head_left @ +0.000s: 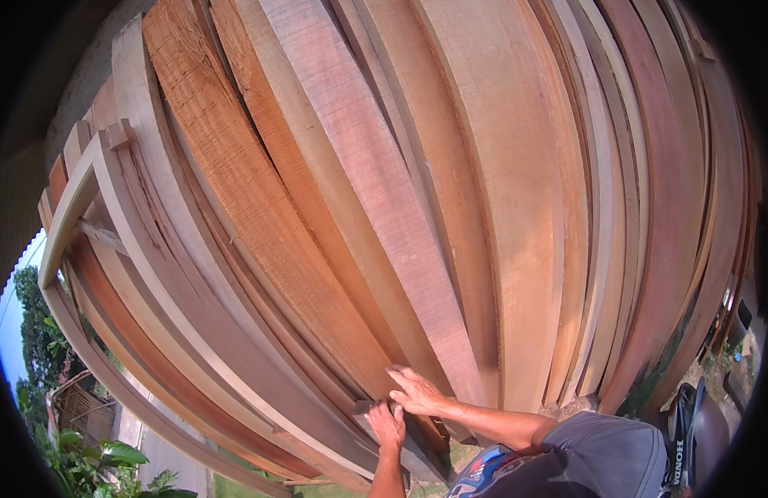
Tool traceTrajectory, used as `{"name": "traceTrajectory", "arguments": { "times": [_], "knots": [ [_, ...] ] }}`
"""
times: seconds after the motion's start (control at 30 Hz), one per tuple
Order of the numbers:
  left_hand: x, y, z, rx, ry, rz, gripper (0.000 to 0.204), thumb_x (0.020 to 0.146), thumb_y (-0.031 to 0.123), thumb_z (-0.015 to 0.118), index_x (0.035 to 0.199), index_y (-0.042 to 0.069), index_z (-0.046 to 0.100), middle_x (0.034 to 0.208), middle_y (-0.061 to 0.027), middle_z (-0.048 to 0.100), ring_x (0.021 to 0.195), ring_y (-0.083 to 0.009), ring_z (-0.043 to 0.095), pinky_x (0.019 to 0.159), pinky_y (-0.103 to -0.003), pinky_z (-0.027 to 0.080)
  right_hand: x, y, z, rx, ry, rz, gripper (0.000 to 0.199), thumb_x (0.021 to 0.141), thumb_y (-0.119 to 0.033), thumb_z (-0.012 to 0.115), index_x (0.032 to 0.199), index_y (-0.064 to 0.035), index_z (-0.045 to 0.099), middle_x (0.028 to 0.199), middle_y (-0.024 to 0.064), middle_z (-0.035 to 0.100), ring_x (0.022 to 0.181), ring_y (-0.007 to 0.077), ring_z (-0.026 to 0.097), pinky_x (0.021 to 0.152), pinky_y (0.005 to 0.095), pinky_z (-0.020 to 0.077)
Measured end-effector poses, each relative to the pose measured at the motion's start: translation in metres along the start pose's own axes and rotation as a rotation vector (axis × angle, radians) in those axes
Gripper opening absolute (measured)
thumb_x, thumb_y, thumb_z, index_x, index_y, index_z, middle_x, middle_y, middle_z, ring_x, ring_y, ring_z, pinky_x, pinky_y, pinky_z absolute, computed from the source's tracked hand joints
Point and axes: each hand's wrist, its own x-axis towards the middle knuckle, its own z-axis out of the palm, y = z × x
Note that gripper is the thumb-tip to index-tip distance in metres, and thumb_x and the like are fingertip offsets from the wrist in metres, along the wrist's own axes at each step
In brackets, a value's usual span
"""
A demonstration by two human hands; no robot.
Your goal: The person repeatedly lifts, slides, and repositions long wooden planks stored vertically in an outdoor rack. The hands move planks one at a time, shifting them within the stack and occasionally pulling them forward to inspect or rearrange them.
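Many long sawn planks stand side by side, leaning, and fill most of the view. Low in the middle, my right hand (418, 393) lies against the lower part of a rough orange-brown plank (259, 216), its fingers stretched up and to the left. Just below it is my left hand (387, 426), its fingers bent over a small dark wooden piece (363, 407); the full shape of that piece is hidden. The two hands are close together. To the right of the orange-brown plank leans a pinkish plank (376, 183).
A pale wooden frame (110, 187) with a crosspiece leans at the left. Green plants (102, 456) grow at the lower left beside a paved strip (175, 452). Part of a motorcycle (691, 432) shows at the lower right. A corrugated roof edge (17, 220) hangs at the far left.
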Motion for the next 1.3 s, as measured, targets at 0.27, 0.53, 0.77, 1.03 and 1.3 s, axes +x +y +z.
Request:
{"name": "traceTrajectory", "arguments": {
  "times": [0.27, 0.53, 0.77, 1.03, 1.3],
  "knots": [
    [0.019, 0.04, -0.016, -0.083, 0.002, -0.258, 0.05, 0.102, 0.04, 0.056, 0.135, 0.001, 0.057, 0.133, -0.0238, 0.058, 0.13, -0.0408, 0.049, 0.115, -0.055, 0.032, -0.083, 0.089, -0.054, 0.032, -0.21, 0.096, 0.053, 0.1, -0.03, 0.056, 0.141, 0.0027, 0.055, 0.141, 0.0267, 0.056, 0.133, 0.0405, 0.052, 0.112, 0.047, 0.0412],
    [0.122, 0.188, -0.055, -0.965, 0.087, 0.021, 0.073, 0.098, 0.059, 0.061, 0.13, -0.007, 0.058, 0.123, -0.0157, 0.064, 0.111, -0.0216, 0.058, 0.1, -0.037, 0.046, -0.139, 0.139, -0.099, 0.094, -0.306, 0.297, 0.05, 0.101, -0.034, 0.055, 0.139, -0.0003, 0.058, 0.135, 0.026, 0.062, 0.125, 0.0409, 0.06, 0.107, 0.0475, 0.046],
    [0.138, 0.234, -0.024, -1.09, 0.064, -0.079, 0.083, 0.087, 0.063, 0.076, 0.128, -0.007, 0.057, 0.121, -0.0086, 0.061, 0.108, -0.0183, 0.054, 0.098, -0.034, 0.044, -0.177, 0.185, -0.126, 0.065, -0.155, 0.429, 0.049, 0.1, -0.034, 0.057, 0.135, -0.001, 0.061, 0.12, 0.0245, 0.07, 0.115, 0.0393, 0.066, 0.099, 0.0466, 0.0508],
    [0.128, 0.21, -0.029, -1.184, -0.063, -0.04, 0.13, 0.062, 0.086, 0.076, 0.148, -0.003, 0.038, 0.149, -0.0194, 0.043, 0.136, -0.035, 0.043, 0.115, -0.053, 0.039, -0.211, 0.175, -0.105, 0.136, -0.003, 0.571, 0.061, 0.097, -0.04, 0.063, 0.145, -0.0048, 0.052, 0.131, 0.0242, 0.063, 0.121, 0.0394, 0.061, 0.103, 0.0472, 0.0481],
    [0.069, 0.199, -0.08, -1.269, -0.387, -0.051, 0.125, 0.05, 0.098, 0.068, 0.136, 0.01, 0.046, 0.119, -0.0084, 0.058, 0.114, -0.0254, 0.055, 0.101, -0.048, 0.05, -0.188, 0.095, -0.036, 0.246, 0.109, 0.28, 0.117, 0.078, -0.034, 0.085, 0.164, -0.0107, 0.009, 0.164, 0.0247, 0.023, 0.15, 0.0418, 0.027, 0.123, 0.0497, 0.0269]
  ]
}}
